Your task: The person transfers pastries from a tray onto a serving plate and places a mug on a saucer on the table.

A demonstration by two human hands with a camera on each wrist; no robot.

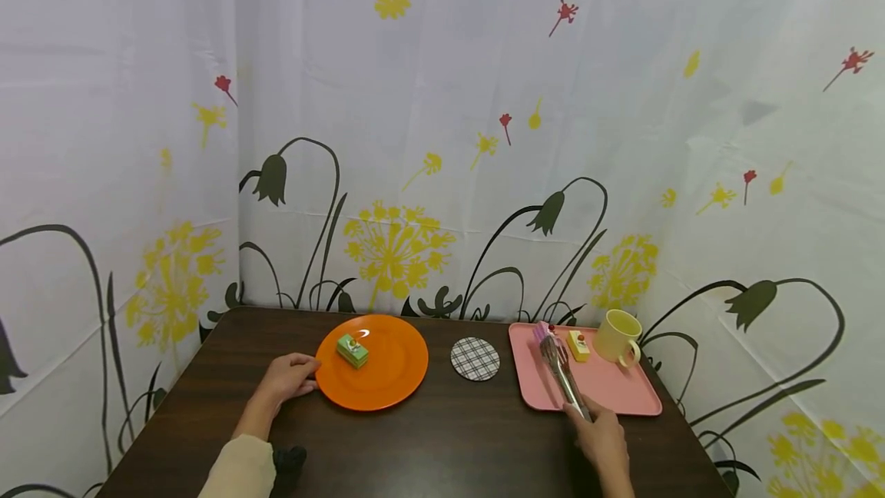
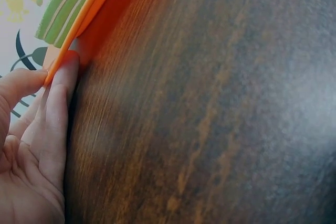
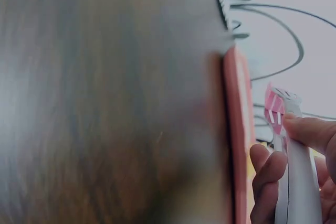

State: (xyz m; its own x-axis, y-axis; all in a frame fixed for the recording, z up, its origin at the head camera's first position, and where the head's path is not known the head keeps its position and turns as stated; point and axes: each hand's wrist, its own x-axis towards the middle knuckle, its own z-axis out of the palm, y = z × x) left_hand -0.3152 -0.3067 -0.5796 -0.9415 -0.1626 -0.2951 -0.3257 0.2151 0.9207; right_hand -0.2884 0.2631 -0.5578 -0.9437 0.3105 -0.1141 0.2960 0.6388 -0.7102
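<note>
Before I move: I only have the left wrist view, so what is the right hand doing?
Observer: The right hand grips metal tongs.
Operator: Copy. What's at their far end?
Observer: A pink cake piece, near the far left corner of the pink tray.
Operator: Anything between that tray and the orange plate?
Observer: Yes, a round checked coaster lies between them.
</note>
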